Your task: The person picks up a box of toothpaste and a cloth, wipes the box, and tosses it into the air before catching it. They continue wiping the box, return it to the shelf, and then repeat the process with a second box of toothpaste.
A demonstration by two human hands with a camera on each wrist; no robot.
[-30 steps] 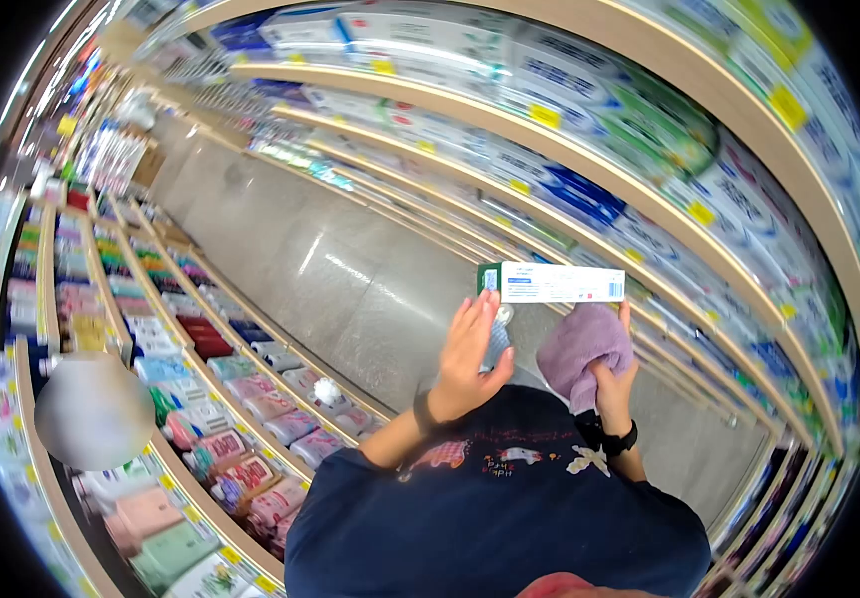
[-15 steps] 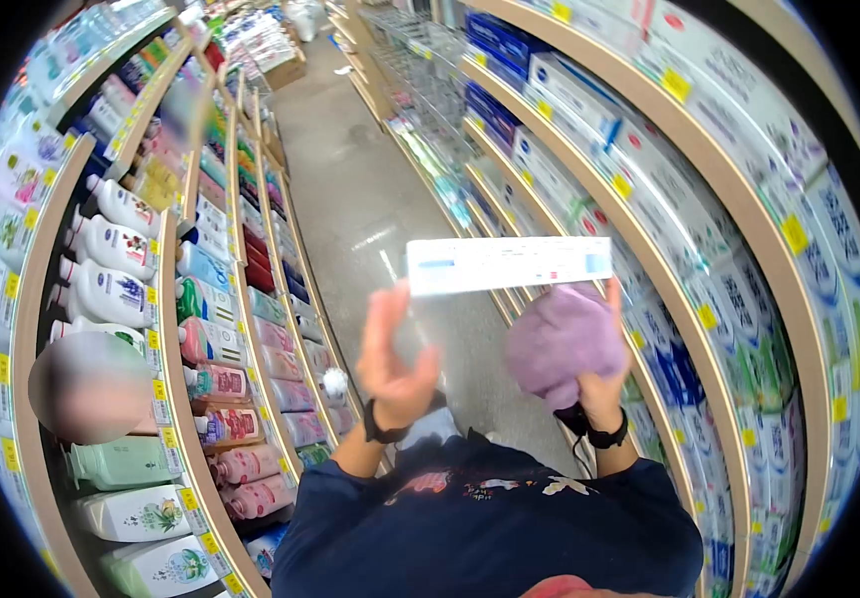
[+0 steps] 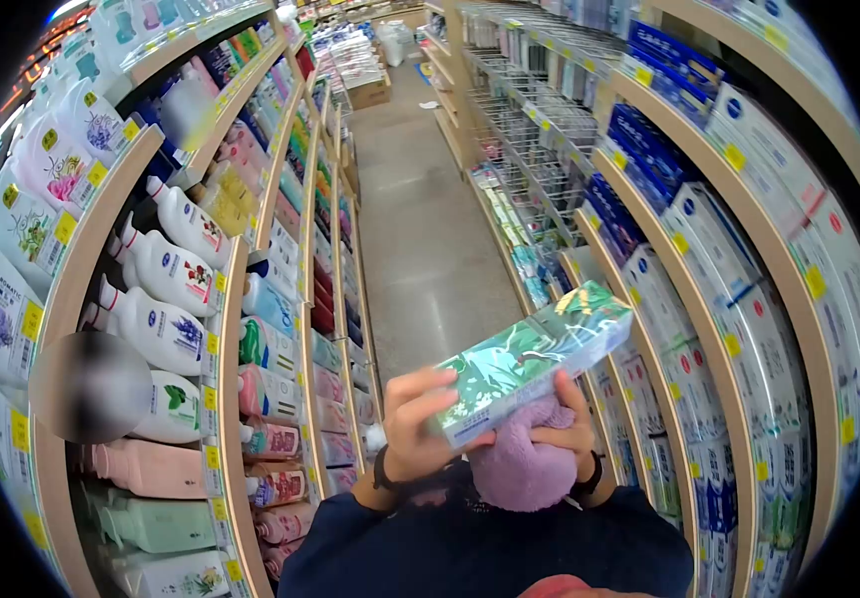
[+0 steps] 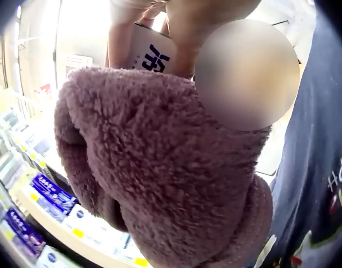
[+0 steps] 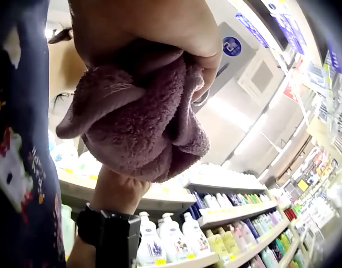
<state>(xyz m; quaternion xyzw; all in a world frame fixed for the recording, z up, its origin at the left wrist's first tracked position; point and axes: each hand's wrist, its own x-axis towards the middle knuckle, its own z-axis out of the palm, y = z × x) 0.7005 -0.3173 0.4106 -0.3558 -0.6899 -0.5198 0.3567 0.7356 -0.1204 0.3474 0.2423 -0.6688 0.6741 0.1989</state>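
A long glossy green-and-white box point(image 3: 540, 354) is held tilted, its right end higher. My left hand point(image 3: 415, 424) grips the box's left end, fingers over the upper face and thumb at the lower edge. Fluffy purple cloth point(image 3: 525, 463) is bunched in my right hand point(image 3: 572, 434), with a finger reaching up against the box's lower edge. The cloth point(image 4: 165, 162) covers much of the left wrist view, below a white box end point(image 4: 151, 50). In the right wrist view, my right hand point(image 5: 154, 28) grips the folded cloth point(image 5: 143, 123).
Shelves of pump bottles point(image 3: 166, 329) line the left side. Boxed goods point(image 3: 709, 239) fill shelves on the right, beyond which are wire racks point(image 3: 520, 110). A grey floor aisle point(image 3: 410, 219) runs between them to a cardboard box point(image 3: 368, 95) and stacked goods.
The box has turned from its white side to a green face and tilted. My left hand, open beside it before, now grips its end. Both hands are lower, and the head view has swung along the aisle.
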